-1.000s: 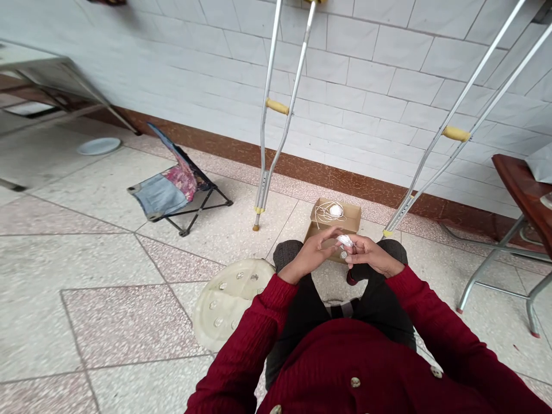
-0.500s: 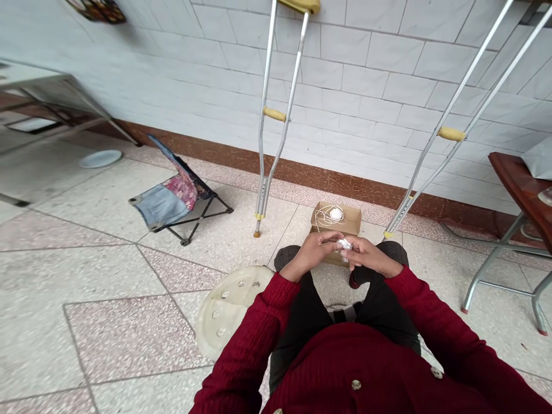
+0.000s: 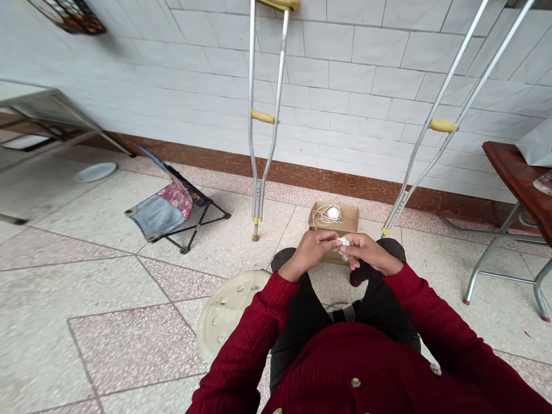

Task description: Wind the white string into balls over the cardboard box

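Above my knees, my left hand point(image 3: 314, 250) and my right hand point(image 3: 369, 252) meet with fingers closed on one small white bundle point(image 3: 344, 242). It looks crumpled, partly like clear plastic, and the fingers cover much of it; its kind is too small to make out. Just beyond the hands, an open cardboard box point(image 3: 351, 218) lies on the floor. In its far part sits a round ball of white cord point(image 3: 333, 213), with loose loops trailing over the box edge. My hands and legs hide the near part of the box.
One crutch point(image 3: 263, 117) and another crutch point(image 3: 442, 125) lean on the tiled wall. A folding chair point(image 3: 166, 207) stands left, a cream plastic stool point(image 3: 215, 322) beside my left leg. Right is a red-brown table point(image 3: 513, 178) with metal legs. A pale dish point(image 3: 95, 172) lies on the floor.
The view has shifted slightly, so the crutches and wall sit a little lower and further left. Both hands still hold the white bundle, with fingers slightly rearranged around it.
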A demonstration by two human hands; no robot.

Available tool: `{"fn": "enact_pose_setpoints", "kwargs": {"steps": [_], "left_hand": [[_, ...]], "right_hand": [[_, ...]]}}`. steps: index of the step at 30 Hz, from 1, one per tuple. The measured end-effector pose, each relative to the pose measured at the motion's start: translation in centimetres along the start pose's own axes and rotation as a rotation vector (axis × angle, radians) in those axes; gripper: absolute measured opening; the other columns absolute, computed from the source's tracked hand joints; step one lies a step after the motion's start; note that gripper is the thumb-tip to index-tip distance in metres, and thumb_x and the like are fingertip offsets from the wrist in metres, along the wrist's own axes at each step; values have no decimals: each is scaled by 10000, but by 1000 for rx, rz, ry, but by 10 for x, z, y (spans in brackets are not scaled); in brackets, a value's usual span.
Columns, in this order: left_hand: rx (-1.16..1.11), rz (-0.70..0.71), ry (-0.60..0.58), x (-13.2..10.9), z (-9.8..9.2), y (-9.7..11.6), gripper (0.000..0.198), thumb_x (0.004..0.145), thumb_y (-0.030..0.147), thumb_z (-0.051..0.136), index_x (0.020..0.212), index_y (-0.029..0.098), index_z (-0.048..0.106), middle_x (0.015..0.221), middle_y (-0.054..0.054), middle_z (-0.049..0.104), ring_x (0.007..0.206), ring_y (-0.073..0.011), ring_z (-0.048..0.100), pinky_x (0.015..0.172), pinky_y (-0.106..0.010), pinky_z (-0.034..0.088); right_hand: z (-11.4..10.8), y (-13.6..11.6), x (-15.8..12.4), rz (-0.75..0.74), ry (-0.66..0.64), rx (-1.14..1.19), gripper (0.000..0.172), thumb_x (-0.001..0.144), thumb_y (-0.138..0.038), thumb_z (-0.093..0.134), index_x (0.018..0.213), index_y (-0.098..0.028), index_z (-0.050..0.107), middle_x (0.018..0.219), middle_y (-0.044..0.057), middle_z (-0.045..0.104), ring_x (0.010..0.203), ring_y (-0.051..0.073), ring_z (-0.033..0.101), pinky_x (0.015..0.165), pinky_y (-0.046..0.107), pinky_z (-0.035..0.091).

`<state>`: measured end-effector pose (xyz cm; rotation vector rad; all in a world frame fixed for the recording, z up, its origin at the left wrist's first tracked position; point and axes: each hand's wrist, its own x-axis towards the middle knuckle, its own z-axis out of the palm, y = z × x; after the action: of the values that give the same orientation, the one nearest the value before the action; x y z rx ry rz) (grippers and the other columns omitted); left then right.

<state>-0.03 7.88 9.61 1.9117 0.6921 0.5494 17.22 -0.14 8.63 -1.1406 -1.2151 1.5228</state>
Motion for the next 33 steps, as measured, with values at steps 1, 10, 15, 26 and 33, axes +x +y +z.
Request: {"fn": "enact_pose_setpoints", "kwargs": {"steps": [1,10,15,26,33], "left_hand": [[10,-1,20,0,1,1,263,837,370,570,770,142,681,690,2,603,671,-138,516,623,-239,383],[-22,-25,148,-4,9,-3,305,848,405,577,696,147,636,642,31,572,631,-119,517,576,-216,371],[-177,-44,138,-4,16,-15,268,821,390,624,913,142,668,863,-19,678,796,-164,619,700,-243,460],[-312,10,-53,-7,8,-10,255,839,296,616,1026,126,655,986,-63,670,912,-183,611,828,-281,459],[-198,-9,8,-9,10,-12,237,847,334,598,844,114,686,776,-20,650,741,-151,579,683,-238,438]], "right_hand": [[-1,1,0,-3,12,26,305,787,-428,665,869,-149,571,617,-58,529,379,42,442,432,217,448],[-6,13,3,-173,286,-10,325,698,-386,762,903,-175,625,694,-13,628,516,95,555,512,247,497],[-5,17,4,-194,320,4,308,680,-418,766,831,-173,657,689,-4,648,537,106,573,526,256,514],[-1,11,-3,-165,227,48,255,725,-359,753,859,-162,662,611,-25,615,432,81,518,449,223,465],[3,16,-1,-146,270,113,257,693,-352,776,842,-177,661,620,-24,622,439,90,535,455,233,472]]}}
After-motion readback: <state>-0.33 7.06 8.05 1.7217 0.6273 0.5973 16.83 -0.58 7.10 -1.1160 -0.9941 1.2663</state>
